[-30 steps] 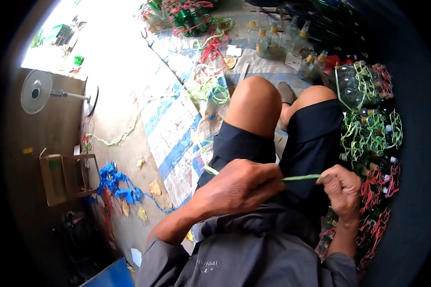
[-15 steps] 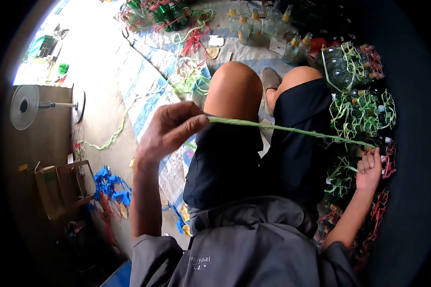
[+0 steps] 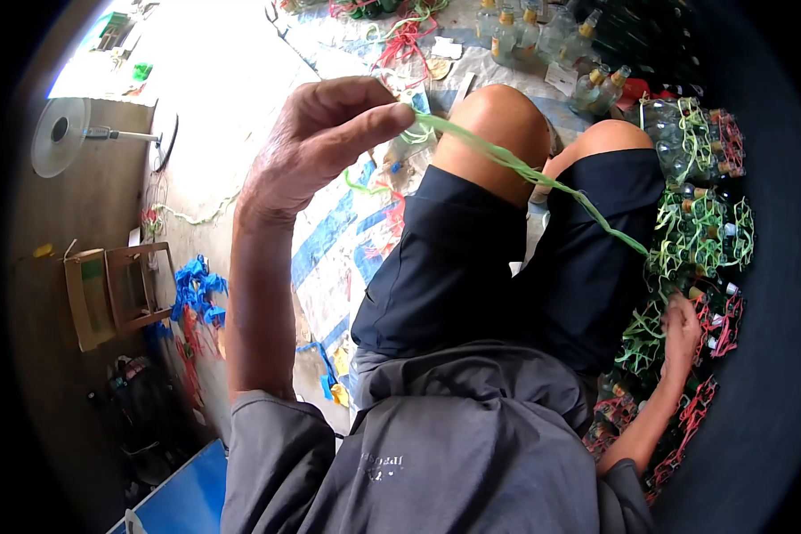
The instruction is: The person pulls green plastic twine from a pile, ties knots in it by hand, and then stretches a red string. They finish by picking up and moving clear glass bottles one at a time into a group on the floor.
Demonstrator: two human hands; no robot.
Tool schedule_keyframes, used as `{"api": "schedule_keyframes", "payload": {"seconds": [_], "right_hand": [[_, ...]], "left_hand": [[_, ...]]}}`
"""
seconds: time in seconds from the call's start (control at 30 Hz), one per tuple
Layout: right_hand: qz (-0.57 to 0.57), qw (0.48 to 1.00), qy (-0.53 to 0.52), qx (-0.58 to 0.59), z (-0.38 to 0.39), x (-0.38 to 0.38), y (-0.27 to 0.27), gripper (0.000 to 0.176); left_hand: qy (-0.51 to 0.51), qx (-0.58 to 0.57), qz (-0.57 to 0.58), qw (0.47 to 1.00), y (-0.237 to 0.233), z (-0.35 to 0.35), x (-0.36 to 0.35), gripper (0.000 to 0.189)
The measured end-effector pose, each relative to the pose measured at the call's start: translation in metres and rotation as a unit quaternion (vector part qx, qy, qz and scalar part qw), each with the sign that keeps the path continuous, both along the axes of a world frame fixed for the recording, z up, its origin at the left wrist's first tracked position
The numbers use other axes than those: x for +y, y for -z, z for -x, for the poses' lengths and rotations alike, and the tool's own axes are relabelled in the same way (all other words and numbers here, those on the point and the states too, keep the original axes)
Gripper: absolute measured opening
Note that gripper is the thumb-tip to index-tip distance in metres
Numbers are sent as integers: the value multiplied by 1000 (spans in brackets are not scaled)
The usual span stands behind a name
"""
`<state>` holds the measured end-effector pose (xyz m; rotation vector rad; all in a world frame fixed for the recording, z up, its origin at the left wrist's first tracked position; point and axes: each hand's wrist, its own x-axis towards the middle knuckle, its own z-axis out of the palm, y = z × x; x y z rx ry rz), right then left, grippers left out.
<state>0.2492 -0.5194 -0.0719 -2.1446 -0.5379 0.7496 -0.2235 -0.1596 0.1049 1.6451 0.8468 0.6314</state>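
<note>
Closest to you is your grey shirt (image 3: 454, 445), then the dark shorts (image 3: 454, 267) over your lap as you sit on the ground. Low at your right side, your right hand (image 3: 683, 327) rests against bundles of bottles (image 3: 699, 236) netted in green and red cord. Its fingers are curled, but you cannot tell whether they grip anything.

Your left hand (image 3: 316, 147) is raised high in front of you. Its thumb and forefinger are pinched tight on one end of a green string (image 3: 516, 166), and the other fingers are loosely bent. The string runs taut and slanting from that pinch, across your bare knee (image 3: 498, 116), down to the bottle bundles just above your right hand.

Under your legs lies a blue and white striped tarp (image 3: 329, 240) littered with loose cord. Further left sit a heap of blue string (image 3: 196, 285) and a wooden crate (image 3: 116, 289). Beyond them stands a fan (image 3: 60, 133). Far ahead, past your knees, clear bottles with yellow caps (image 3: 516, 27) stand together.
</note>
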Motion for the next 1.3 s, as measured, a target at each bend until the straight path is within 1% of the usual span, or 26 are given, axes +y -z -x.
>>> {"api": "schedule_keyframes", "payload": {"seconds": [0.03, 0.1, 0.13, 0.17, 0.23, 0.27, 0.3, 0.33, 0.4, 0.47, 0.5, 0.53, 0.57, 0.63, 0.67, 0.73, 0.77, 0.83, 0.87, 0.9, 0.97, 1.0, 1.1, 1.13, 1.23, 1.3], "right_hand": [[-82, 988, -46, -119, 10, 9, 2, 32], [-87, 969, -67, -222, 29, 40, -35, 33], [-147, 972, -63, -175, 47, 57, -57, 37], [-205, 961, -87, -162, 68, 76, -79, 38], [-321, 923, -151, -150, 107, 112, -108, 38], [-337, 899, -214, -179, 129, 128, -127, 40], [-349, 883, -249, -192, 150, 145, -141, 45], [-360, 867, -291, -182, 166, 160, -150, 48], [-326, 871, -335, -152, 190, 184, -158, 51], [-291, 890, -348, -43, 208, 200, -160, 33], [-233, 902, -362, 30, 210, 203, -163, 25], [-238, 885, -393, 69, 206, 207, -154, 18], [-260, 889, -358, 119, 208, 206, -151, 23], [-259, 880, -306, 254, 196, 201, -147, 27], [-288, 883, -264, 261, 193, 199, -150, 28], [-292, 884, -203, 303, 163, 193, -151, 26], [-300, 878, -177, 328, 148, 189, -151, 26], [-328, 848, -133, 394, 115, 176, -146, 26], [-330, 853, -103, 392, 100, 169, -141, 24], [-326, 855, -91, 392, 87, 160, -138, 25], [-328, 855, -32, 401, 74, 146, -134, 25], [-330, 857, -37, 394, 66, 138, -128, 25], [-323, 844, -49, 426, 55, 119, -111, 26], [-324, 834, -60, 443, 52, 115, -107, 27], [-337, 830, -17, 445, 45, 104, -99, 26], [-339, 832, -6, 439, 39, 97, -99, 26]], "left_hand": [[13, -3, -10, 1000, -5, -6, -1, 19], [49, -30, -49, 997, -1, -16, -2, 17], [64, -4, -54, 997, -3, -21, 0, 17], [80, 22, -59, 995, -6, -26, 0, 17], [115, -5, -63, 991, -7, -39, -1, 19], [133, -19, -66, 989, -7, -46, -2, 19], [144, -27, -68, 987, -10, -53, -5, 19], [154, -35, -70, 985, -14, -60, -9, 19], [169, -49, -69, 982, -8, -71, -13, 21], [182, -17, -81, 980, -12, -77, -17, 21], [187, 0, -87, 978, -14, -77, -17, 22], [196, -5, -84, 977, -12, -75, -16, 22], [195, 3, -97, 976, -9, -72, -13, 22], [197, 20, -120, 973, 3, -60, -1, 22], [186, 13, -82, 979, 13, -53, 5, 23], [161, -26, -45, 986, 26, -39, 17, 25], [140, -46, -33, 988, 33, -32, 22, 26], [99, -19, 4, 995, 39, -19, 28, 28], [77, -4, 27, 997, 42, -13, 31, 30], [73, -13, 50, 996, 49, -7, 34, 30], [64, -30, 97, 993, 59, 0, 42, 33], [66, -36, 116, 990, 60, 2, 44, 35], [90, -43, 158, 982, 58, 0, 45, 34], [101, -44, 160, 981, 59, 0, 46, 34], [61, -2, 147, 987, 56, -4, 45, 35], [77, -7, 149, 986, 55, 0, 49, 35]]}}
